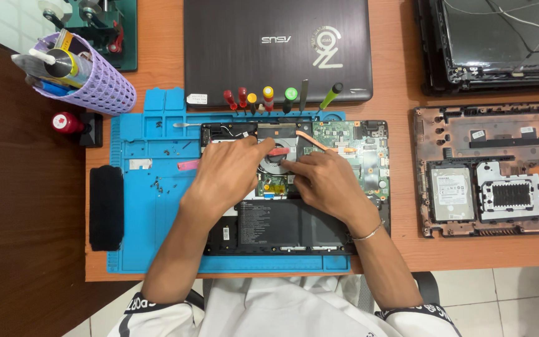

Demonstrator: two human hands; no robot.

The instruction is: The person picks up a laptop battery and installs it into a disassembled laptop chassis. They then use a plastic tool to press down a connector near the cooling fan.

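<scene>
Opened laptop (294, 187): lies on the blue mat (151, 206), circuit board exposed.
Cooling fan (277, 163): upper middle of the laptop — between both hands.
Left hand (229, 171): fingers curled, tips pressing at the fan's left edge.
Right hand (325, 181): forefinger stretched to the fan's right edge — a pinch cannot be told.
Screwdrivers (268, 97): standing along the mat's far edge.

- One view only, from a camera worn on the head; it looks almost straight down on the desk (394, 87)
- Close range; the opened laptop (294, 187) on the blue mat (151, 187) sits mid-frame, forearms entering from the bottom edge
- No second view shares the scene
</scene>
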